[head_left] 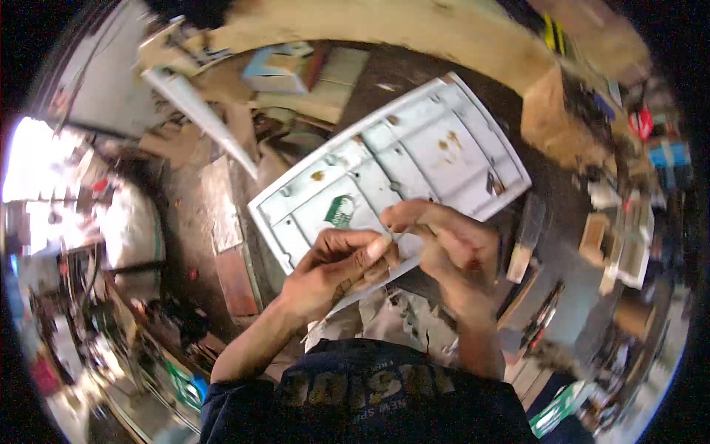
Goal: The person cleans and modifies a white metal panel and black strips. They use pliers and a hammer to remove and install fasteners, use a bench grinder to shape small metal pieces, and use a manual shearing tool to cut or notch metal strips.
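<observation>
Strip (404, 272), thin and white, is grasped by the fingers of left hand (336, 266) and right hand (460, 248), nearer than the ribbed panel (425, 164), I judge for steadiness.

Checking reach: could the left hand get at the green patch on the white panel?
Probably yes: the green patch shows just beyond the left hand, apparently unblocked, though that hand seems to be pinching a thin strip.

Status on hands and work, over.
Left hand pinching thin white strip; right hand close beside it, grip blurred. White ribbed panel just beyond; nothing seen blocking.
</observation>
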Demonstrator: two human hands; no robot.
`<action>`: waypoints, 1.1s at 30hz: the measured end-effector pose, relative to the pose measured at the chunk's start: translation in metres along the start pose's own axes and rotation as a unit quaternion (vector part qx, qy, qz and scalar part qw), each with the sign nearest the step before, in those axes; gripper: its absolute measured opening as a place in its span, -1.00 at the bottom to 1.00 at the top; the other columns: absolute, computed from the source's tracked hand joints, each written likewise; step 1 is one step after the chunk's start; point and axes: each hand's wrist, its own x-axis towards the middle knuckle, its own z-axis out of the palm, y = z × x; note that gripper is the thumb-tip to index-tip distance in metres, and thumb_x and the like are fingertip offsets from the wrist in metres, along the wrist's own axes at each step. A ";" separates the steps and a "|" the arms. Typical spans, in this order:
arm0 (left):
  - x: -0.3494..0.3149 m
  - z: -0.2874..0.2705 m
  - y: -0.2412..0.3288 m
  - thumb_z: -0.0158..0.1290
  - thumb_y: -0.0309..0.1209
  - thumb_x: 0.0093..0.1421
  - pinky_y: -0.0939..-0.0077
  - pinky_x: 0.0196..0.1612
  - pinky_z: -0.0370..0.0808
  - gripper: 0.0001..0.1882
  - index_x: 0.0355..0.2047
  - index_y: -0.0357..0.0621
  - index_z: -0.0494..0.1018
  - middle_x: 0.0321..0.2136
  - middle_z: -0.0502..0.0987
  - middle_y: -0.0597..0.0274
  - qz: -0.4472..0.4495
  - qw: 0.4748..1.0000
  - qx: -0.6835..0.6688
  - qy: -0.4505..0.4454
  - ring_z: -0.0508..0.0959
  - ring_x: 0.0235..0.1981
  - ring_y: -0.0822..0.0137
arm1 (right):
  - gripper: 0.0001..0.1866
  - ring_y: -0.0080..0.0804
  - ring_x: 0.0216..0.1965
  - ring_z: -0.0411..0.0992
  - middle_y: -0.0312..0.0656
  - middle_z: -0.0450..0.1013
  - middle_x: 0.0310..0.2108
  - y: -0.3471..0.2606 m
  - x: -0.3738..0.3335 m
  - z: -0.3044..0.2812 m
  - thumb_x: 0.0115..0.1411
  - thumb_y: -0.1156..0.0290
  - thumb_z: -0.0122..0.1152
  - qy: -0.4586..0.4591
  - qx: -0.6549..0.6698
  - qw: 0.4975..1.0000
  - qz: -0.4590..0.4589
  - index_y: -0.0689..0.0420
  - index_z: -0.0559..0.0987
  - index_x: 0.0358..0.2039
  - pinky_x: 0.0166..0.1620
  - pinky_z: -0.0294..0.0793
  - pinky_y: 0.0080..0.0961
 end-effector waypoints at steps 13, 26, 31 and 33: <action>-0.259 0.036 -0.088 0.23 -0.53 0.12 0.51 -0.27 0.51 -0.85 -0.29 -0.33 0.58 -0.47 0.59 0.17 0.385 0.683 0.213 0.583 0.57 -0.40 0.48 | -0.88 -0.56 -0.39 0.45 -0.18 0.56 -0.45 0.020 -0.078 0.217 0.15 0.57 0.32 -0.363 -0.126 0.923 -0.017 0.39 0.62 -0.38 -0.28 0.41 -0.67; -0.351 0.169 -0.490 0.20 -0.34 0.13 0.04 0.34 -0.02 -0.59 -0.07 -0.13 0.31 0.31 0.01 -0.37 0.030 0.074 -0.185 0.980 -0.09 0.39 -0.15 | -0.81 -0.43 -0.43 0.37 -0.16 0.44 -0.47 0.099 -0.338 0.398 0.14 0.43 0.24 -0.899 0.030 0.400 0.173 0.35 0.57 -0.39 -0.33 0.34 -0.52; -0.363 0.159 -0.527 0.19 -0.35 0.14 0.07 0.33 0.00 -0.62 -0.06 -0.12 0.36 0.21 0.20 -0.24 0.110 0.061 -0.214 0.969 0.00 0.35 -0.08 | -0.78 -0.63 -0.46 0.34 -0.23 0.49 -0.48 0.111 -0.425 0.379 0.10 0.49 0.36 -0.918 -0.139 0.362 0.078 0.39 0.66 -0.28 -0.40 0.27 -0.68; -0.367 0.158 -0.535 0.18 -0.35 0.15 0.14 0.31 0.05 -0.68 -0.10 -0.10 0.43 0.11 0.33 -0.07 0.143 0.078 -0.257 0.953 0.10 0.28 -0.03 | -0.77 -0.66 -0.47 0.34 -0.31 0.48 -0.54 0.114 -0.449 0.380 0.10 0.48 0.39 -0.919 -0.199 0.335 0.063 0.31 0.68 -0.24 -0.39 0.29 -0.70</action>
